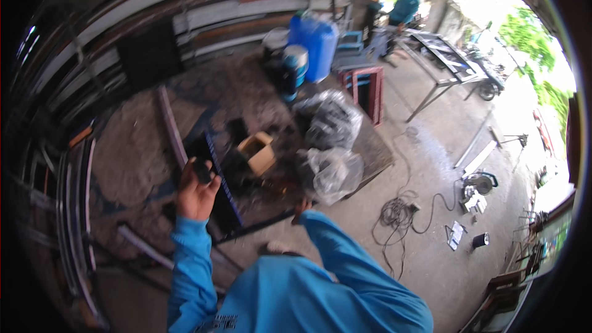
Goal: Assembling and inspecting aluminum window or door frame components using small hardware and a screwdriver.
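Observation:
My left hand point(196, 197) is raised over the near left part of the dark work table point(228, 80), its fingers closed around a small black block-like piece point(201, 171). Just right of it, a long dark bar with a blue edge point(221, 176) lies on the table. An opened small cardboard box point(257, 153) stands beyond that bar. My right hand point(301, 208) is low at the table's near edge, beside a clear plastic bag point(331, 174). Its fingers are too small and blurred to make out.
A blue jug point(319, 46) and a paint-like can point(295, 61) stand at the table's back. On the floor to the right lie a coiled cable point(396, 213) and a chop saw point(480, 184). Another person point(404, 7) stands near a metal frame point(441, 55) at the far right.

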`<action>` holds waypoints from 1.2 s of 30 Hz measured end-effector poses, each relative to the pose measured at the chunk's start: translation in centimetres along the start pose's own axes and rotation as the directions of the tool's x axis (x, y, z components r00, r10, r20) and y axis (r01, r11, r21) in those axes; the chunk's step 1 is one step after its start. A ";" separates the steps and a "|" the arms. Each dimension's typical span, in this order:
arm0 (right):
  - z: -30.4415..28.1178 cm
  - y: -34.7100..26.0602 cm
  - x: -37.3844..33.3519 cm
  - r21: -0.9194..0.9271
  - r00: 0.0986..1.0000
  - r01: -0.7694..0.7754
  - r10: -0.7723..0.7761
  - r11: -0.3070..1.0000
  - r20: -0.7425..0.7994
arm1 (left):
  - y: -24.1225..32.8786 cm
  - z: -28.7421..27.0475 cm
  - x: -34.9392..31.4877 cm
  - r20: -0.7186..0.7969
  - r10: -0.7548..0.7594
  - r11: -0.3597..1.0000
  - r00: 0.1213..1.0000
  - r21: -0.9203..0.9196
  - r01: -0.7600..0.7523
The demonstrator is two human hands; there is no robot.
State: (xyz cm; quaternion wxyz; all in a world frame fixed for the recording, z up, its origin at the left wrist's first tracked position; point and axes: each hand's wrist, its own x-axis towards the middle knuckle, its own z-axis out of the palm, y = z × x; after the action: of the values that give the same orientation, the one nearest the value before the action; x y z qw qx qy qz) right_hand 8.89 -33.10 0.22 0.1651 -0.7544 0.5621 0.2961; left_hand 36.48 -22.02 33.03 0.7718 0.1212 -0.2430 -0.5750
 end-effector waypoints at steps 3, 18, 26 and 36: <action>-0.7 1.9 -0.1 0.098 0.998 0.062 -0.059 0.993 -0.035 | 0.0 0.6 -0.4 0.021 -0.058 0.996 0.998 -0.069 0.059; -3.7 1.0 -4.4 0.161 0.997 0.081 -0.080 0.984 -0.014 | -1.2 -4.5 -8.4 -0.294 -0.152 0.988 0.944 -0.045 0.145; -3.9 1.0 -3.9 0.151 0.996 0.089 -0.089 0.985 -0.003 | -2.1 -7.3 -11.3 -0.358 -0.263 0.962 0.896 -0.164 0.218; -2.8 2.1 -2.2 0.083 0.988 0.147 -0.150 0.986 0.033 | -4.1 -9.7 -16.0 -0.424 -0.310 0.950 0.851 -0.160 0.267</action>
State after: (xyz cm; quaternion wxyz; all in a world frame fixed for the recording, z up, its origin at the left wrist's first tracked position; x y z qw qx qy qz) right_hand 7.22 -33.69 3.97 0.2277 -0.7812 0.5122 0.2747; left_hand 34.53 -9.06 19.10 0.7165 0.2472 -0.0118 -0.6523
